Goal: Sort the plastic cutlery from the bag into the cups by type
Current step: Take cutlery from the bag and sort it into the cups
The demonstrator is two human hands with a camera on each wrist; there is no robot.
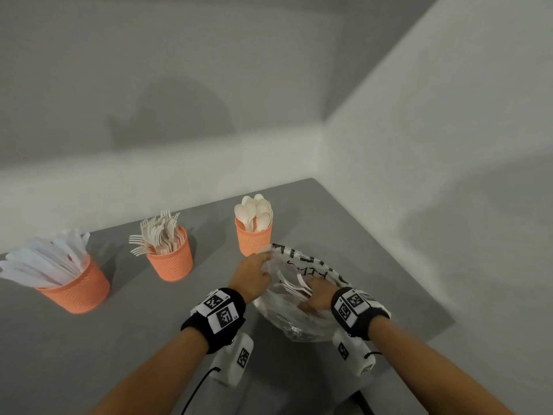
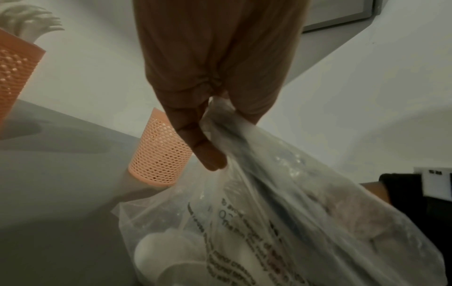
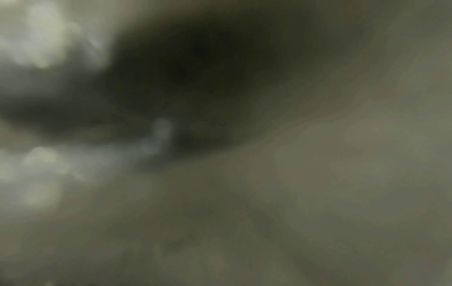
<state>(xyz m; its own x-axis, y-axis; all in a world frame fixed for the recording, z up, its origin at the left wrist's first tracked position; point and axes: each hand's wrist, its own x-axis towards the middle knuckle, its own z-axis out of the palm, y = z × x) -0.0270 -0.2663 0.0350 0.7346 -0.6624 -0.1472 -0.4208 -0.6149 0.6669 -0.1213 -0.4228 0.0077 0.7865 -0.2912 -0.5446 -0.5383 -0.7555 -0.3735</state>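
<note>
A clear plastic bag [image 1: 299, 323] with black print lies on the grey table [image 1: 143, 330], just in front of the spoon cup [image 1: 254, 239]. My left hand [image 1: 254, 271] pinches the bag's rim and holds it up; the left wrist view shows that hand [image 2: 208, 116] with bunched bag film [image 2: 281, 203] between thumb and fingers. My right hand [image 1: 317, 296] is inside the bag's mouth, curled round several white forks [image 1: 291, 287]. White cutlery [image 2: 166, 251] lies in the bag's bottom. The right wrist view is dark blur.
Three orange mesh cups stand in a row: knives at the left [image 1: 79, 290], forks in the middle [image 1: 172, 263], spoons at the right. The spoon cup [image 2: 159, 154] is close beside my left hand. White walls bound the table at the back and right.
</note>
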